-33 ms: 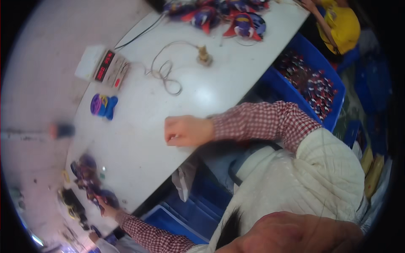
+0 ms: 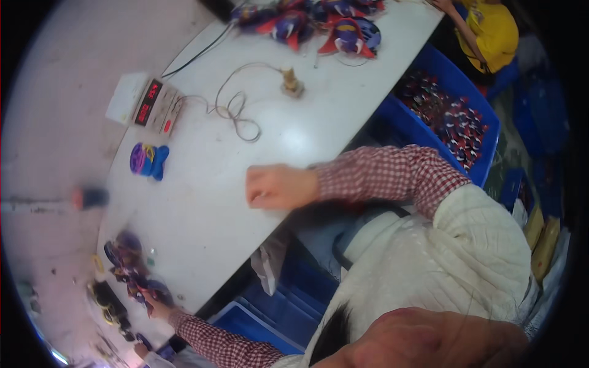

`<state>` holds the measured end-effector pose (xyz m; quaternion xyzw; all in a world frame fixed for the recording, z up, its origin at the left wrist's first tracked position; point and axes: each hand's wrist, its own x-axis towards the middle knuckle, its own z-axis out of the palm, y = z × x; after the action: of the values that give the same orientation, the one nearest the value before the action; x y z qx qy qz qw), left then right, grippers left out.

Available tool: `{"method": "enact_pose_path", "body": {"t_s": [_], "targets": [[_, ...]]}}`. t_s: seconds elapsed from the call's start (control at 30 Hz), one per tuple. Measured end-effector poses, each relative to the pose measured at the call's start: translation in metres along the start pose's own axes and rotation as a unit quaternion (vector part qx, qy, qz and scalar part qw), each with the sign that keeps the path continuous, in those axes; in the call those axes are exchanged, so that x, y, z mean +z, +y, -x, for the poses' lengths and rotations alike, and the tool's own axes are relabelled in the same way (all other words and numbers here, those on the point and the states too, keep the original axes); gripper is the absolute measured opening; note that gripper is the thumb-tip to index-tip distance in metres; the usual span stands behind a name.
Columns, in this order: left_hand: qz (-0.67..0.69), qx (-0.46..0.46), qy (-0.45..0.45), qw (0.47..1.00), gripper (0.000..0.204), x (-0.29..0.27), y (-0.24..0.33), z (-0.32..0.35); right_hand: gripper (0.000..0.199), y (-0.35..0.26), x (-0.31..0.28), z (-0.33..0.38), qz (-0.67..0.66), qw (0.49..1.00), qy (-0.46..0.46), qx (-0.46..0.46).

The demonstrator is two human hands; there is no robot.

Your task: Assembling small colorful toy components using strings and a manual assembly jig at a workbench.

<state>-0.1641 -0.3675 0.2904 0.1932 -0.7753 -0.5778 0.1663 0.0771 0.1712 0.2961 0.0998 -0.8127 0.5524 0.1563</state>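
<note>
My right hand [image 2: 277, 187] rests on the white table [image 2: 202, 202] as a closed fist, with nothing visible in it. Its red-checked sleeve comes in from the right. My left hand [image 2: 158, 305] reaches far to the lower left, to the table's end. Its fingers close on a colourful piece [image 2: 145, 299] at the edge of a pile of purple, blue and red pieces [image 2: 126, 260]. The hand is small and blurred there. A purple and blue piece [image 2: 148, 161] lies alone on the table, left of my right hand.
A white box with a red display [image 2: 147, 103] and a looped cable [image 2: 236, 113] with a small brass part [image 2: 292, 83] lie further up. More colourful pieces [image 2: 319, 21] are heaped at the top. Blue bins [image 2: 454, 116] stand beside the table; a person in yellow [image 2: 491, 30] sits top right.
</note>
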Motion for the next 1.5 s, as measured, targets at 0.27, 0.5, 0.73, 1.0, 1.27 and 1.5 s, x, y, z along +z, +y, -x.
{"method": "enact_pose_path", "body": {"t_s": [0.27,0.5,0.73,1.0,1.27,1.5], "targets": [[-0.202,0.032,0.045,0.978,0.072,0.082,0.096,0.109,0.021,0.054,-0.231,0.086,0.319,0.894,0.315,-0.021],[-0.083,0.252,-0.229,0.937,0.035,0.165,0.077,0.237,0.037,0.113,-0.393,0.099,0.398,0.804,0.310,0.314],[0.030,0.464,-0.607,0.644,0.053,0.385,0.174,0.517,0.036,0.150,-0.367,0.113,0.251,0.873,0.287,0.303],[-0.255,0.526,-0.479,0.655,0.076,0.550,0.195,0.568,0.031,0.133,-0.343,0.108,0.147,0.911,0.367,0.121],[0.020,0.243,-0.614,0.751,0.070,0.526,0.201,0.537,0.035,0.136,-0.376,0.124,-0.027,0.855,0.429,0.290],[-0.081,0.510,-0.340,0.786,0.069,0.515,0.223,0.516,0.051,0.151,-0.387,0.118,-0.193,0.793,0.549,0.182]]}}
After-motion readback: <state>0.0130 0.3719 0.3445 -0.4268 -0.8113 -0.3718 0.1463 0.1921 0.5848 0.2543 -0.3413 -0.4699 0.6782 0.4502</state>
